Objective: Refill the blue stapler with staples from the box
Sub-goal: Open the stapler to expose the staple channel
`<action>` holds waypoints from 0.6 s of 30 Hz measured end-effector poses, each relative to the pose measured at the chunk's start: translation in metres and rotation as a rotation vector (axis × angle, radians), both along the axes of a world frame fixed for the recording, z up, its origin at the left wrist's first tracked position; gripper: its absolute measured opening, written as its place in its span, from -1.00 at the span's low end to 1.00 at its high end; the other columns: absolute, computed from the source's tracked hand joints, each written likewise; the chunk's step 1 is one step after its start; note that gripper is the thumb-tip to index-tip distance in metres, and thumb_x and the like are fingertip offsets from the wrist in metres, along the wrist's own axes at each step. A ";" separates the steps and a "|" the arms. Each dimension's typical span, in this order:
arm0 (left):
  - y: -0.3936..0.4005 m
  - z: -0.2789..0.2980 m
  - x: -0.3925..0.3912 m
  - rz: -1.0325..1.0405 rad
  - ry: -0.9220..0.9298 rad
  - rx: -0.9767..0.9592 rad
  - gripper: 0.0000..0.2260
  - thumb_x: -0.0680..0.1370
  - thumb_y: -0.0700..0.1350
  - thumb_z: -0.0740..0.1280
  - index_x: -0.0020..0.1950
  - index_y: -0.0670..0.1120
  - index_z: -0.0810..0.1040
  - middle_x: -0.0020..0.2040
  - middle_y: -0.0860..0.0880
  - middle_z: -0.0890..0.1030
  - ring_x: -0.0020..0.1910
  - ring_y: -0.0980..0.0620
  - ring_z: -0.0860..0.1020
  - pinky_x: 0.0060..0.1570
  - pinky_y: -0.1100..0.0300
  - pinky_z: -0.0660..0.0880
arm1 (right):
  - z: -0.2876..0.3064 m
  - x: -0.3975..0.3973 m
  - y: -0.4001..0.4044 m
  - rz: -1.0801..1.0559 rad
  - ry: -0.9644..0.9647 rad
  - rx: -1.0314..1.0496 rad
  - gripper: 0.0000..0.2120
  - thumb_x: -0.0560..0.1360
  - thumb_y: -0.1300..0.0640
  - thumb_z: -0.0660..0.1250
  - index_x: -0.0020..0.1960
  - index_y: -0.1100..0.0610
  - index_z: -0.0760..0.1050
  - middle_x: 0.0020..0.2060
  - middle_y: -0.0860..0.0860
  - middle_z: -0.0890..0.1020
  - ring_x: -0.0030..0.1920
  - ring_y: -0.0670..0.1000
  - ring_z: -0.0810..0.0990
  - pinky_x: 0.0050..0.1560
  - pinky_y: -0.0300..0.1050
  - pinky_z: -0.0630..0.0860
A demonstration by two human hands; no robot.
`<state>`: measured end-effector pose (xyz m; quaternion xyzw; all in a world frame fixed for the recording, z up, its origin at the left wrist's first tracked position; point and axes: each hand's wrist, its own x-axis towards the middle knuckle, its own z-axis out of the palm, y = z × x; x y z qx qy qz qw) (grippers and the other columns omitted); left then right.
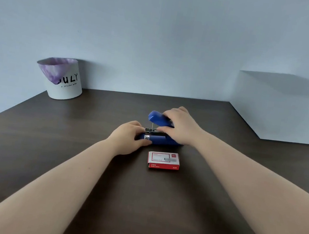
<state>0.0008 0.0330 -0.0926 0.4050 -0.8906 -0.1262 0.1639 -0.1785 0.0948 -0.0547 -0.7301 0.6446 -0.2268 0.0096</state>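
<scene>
I've got the glossy blue plastic-and-metal stapler (160, 135) mid-desk on the dark brown wooden table (67, 144), its top cover swung up and the silver staple channel exposed. My left hand (127, 137) pinches the front end of the base, fingers curled round it; my right hand (181, 125) is closed over the raised cover near the hinge. The small red-and-white cardboard staple box (163, 160) lies flat and shut just in front of the stapler, not touching it. I expect the stapler to be stiff, fairly heavy and a bit slick — best held by the base sides, cover kept back against its spring. The box is light; the staple strips inside will snap easily. I can't tell whether the channel holds staples — my right fingertips and the hinge are hidden.
</scene>
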 end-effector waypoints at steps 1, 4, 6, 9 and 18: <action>-0.001 -0.001 0.001 -0.006 0.014 -0.006 -0.79 0.45 0.11 0.35 -0.17 -0.02 0.54 -0.09 0.02 0.48 -0.19 0.02 0.45 -0.14 0.17 0.37 | 0.005 -0.004 0.002 -0.001 -0.072 -0.001 -0.76 0.43 0.00 0.39 -0.21 0.11 0.39 -0.35 -0.06 0.43 -0.19 0.04 0.37 -0.16 -0.08 0.28; -0.004 -0.001 0.002 -0.022 0.008 -0.023 -0.75 0.45 0.12 0.35 -0.11 -0.06 0.57 -0.06 0.02 0.50 -0.19 0.03 0.45 -0.12 0.17 0.40 | 0.017 -0.021 0.010 -0.085 -0.225 -0.001 -0.72 0.39 0.03 0.45 -0.05 0.20 0.50 -0.20 0.04 0.57 -0.18 0.07 0.51 -0.13 -0.03 0.41; -0.004 -0.001 0.002 -0.024 0.012 -0.023 -0.75 0.45 0.13 0.35 -0.12 -0.06 0.57 -0.07 0.03 0.49 -0.18 0.03 0.45 -0.11 0.16 0.42 | 0.018 -0.034 0.016 -0.142 -0.374 -0.003 -0.70 0.36 0.05 0.47 -0.03 0.20 0.51 -0.14 0.09 0.62 -0.14 0.07 0.56 -0.07 -0.01 0.51; -0.004 -0.003 0.003 -0.032 0.028 -0.026 -0.75 0.45 0.12 0.35 -0.08 -0.06 0.58 -0.07 0.03 0.49 -0.17 0.03 0.44 -0.10 0.18 0.40 | 0.010 -0.049 0.026 -0.144 -0.756 0.022 -0.74 0.38 0.18 0.48 -0.01 0.20 0.48 -0.12 0.13 0.64 -0.14 0.08 0.64 -0.18 -0.09 0.63; -0.004 -0.003 0.015 -0.047 0.033 -0.029 -0.71 0.45 0.09 0.36 0.01 -0.10 0.59 -0.06 0.06 0.48 -0.09 0.02 0.49 -0.04 0.20 0.41 | -0.030 -0.083 0.057 -0.265 -0.922 0.041 -0.70 0.28 0.17 0.56 -0.10 0.21 0.51 -0.19 0.10 0.60 -0.13 0.05 0.59 -0.08 -0.13 0.52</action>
